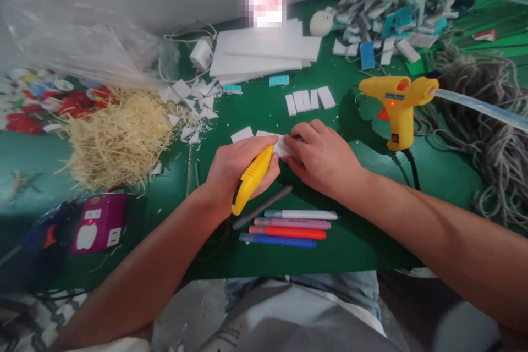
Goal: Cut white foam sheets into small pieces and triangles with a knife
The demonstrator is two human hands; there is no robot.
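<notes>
Left hand point(225, 168): I am wrapping my fingers around the yellow utility knife point(253, 179), my thumb lying forward along the handle and the butt end pointing back toward me. The blade is hiding in front of my grip; I cannot tell how much is showing.

Right hand point(319, 154): I am bunching fingers and thumb about the right end of a small white foam piece point(282, 148). It is sitting between my two hands, just above the green tabletop point(350, 247) or on it; the fingers are covering the contact.

Handling, judged: the foam is probably feeling very light, stiff but brittle, dry rather than slippery, and apt to dent or snap under a hard pinch. I am favouring a broad, gentle hold near the end, fingertips clear of the blade's side. The knife's ribbed handle is likely giving good purchase.

Surroundings: cut white strips point(291, 104) are lying beyond my right hand, the yellow glue gun point(398, 110) is standing off to the right, and capped markers point(284, 241) are lying nearer me.
</notes>
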